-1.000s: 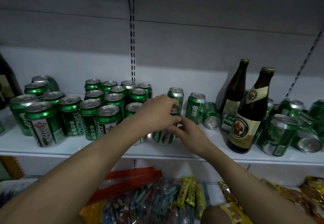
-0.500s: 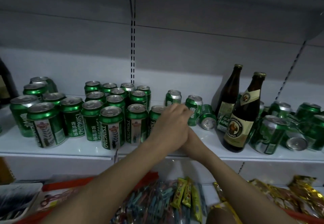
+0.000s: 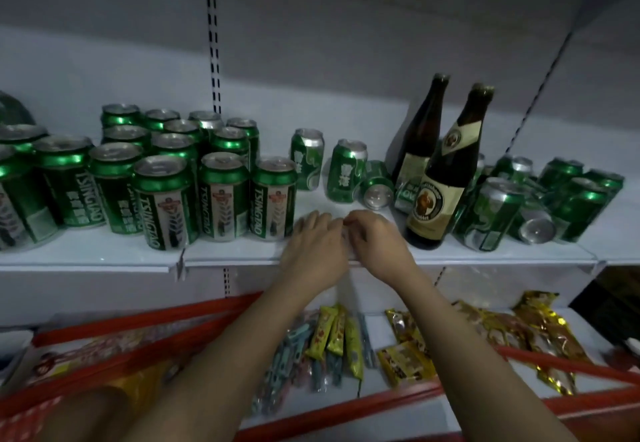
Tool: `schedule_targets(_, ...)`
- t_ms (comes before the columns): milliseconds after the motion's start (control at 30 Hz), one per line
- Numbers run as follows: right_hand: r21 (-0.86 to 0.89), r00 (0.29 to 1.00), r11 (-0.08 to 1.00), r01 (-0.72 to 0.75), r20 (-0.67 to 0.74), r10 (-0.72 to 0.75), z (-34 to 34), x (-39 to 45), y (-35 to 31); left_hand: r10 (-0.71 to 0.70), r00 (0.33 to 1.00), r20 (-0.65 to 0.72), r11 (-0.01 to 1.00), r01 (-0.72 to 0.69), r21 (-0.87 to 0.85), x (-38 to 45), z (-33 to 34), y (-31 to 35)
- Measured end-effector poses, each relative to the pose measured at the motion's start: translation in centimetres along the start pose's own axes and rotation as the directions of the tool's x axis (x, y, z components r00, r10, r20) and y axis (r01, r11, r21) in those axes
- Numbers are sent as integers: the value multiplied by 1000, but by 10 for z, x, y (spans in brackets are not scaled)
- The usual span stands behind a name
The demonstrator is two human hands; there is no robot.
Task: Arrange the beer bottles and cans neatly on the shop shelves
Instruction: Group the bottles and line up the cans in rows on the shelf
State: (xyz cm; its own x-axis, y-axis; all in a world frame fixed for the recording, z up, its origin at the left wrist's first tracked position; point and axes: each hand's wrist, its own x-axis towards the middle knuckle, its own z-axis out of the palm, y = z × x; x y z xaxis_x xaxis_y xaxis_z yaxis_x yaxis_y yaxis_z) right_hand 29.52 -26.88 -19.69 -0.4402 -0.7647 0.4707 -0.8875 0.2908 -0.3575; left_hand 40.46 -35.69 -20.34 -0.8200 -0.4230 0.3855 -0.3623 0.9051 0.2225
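While both hands hover at the front edge of the shelf (image 3: 104, 251), just right of the upright can block (image 3: 221, 196), neither seems to hold anything: the left hand (image 3: 313, 247) lies with fingers loosely bent, its grip slack, and the right hand (image 3: 375, 242) has fingers curled in a narrow grip, though I cannot tell whether something small sits between the fingertips. Right of the block, two cans (image 3: 346, 171) stand apart from it and a tipped can (image 3: 375, 187) lies on its side beside them; farther right stand two bottles (image 3: 440, 178), the front one close to the right hand, and beyond them a jumble of cans (image 3: 519, 199), some fallen. Reaching for that jumble looks risky: a wrist brushing the front bottle could topple it off the shelf edge. Rolling is likely for the tipped can if nudged. Below the block, snack packets (image 3: 332, 334) fill the lower shelf, where anything dropped would land.
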Motion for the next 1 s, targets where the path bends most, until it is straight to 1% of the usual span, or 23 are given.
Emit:
schedule_targets(100, -17, 999, 1000, -6, -37, 6, 3, -1, 3, -42, 997, 58, 999, 40, 36, 3, 4, -3)
schedule_targets(167, 0, 997, 999, 40, -73, -40, 6, -1, 7, -43, 998, 50, 998, 41, 41, 5, 6, -4)
schedule_targets(233, 4, 995, 998, 65, -81, -64, 6, -3, 9, -40, 999, 34, 998, 39, 49, 5, 8, -4)
schedule_targets(367, -22, 995, 998, 67, -73, -68, 7, -7, 13, -81, 993, 87, 996, 79, 33, 2, 6, 1)
schedule_targets(467, -19, 994, 996, 89, -69, -90, 9, -9, 15, -96, 992, 80, 995, 94, 23, 1, 1, 5)
schedule_targets(600, -4, 994, 994, 107, -9, -107, 8, -9, 20, -197, 978, 74, 980, 198, -7, -3, -2, 12)
schedule_targets(667, 69, 989, 987, 144, 19, -146, 3, -13, 20, -228, 972, 54, 974, 228, 12, -6, -2, 18)
schedule_targets(733, 275, 982, 945, 178, 11, -188, -10, -22, 17, -269, 963, 18, 963, 269, -3, -8, 0, 20)
schedule_targets(767, 379, 978, 903, 201, -27, -206, -20, -29, 17, -305, 952, 2, 950, 305, -73, -8, 0, 23)
schedule_targets(800, 446, 970, 861, 244, -106, -220, -32, -37, 18, -341, 940, -10, 921, 332, -202, -7, -2, 27)
schedule_targets(833, 469, 950, 830, 303, -212, -227, -46, -44, 22, -366, 930, -28, 873, 333, -356, -4, -5, 34)
schedule_targets(867, 467, 920, 808, 360, -325, -222, -61, -48, 26, -371, 927, -60, 827, 299, -476, 2, -10, 43)
schedule_targets(933, 448, 846, 796, 407, -514, -143, -86, -49, 41, -337, 931, -143, 800, 203, -565, 20, -25, 66)
schedule_targets(967, 437, 815, 808, 394, -573, -87, -94, -46, 50, -309, 935, -176, 792, 151, -591, 31, -33, 77)
schedule_targets(1000, 434, 798, 827, 356, -601, -28, -98, -41, 58, -281, 940, -192, 781, 108, -615, 42, -41, 89)
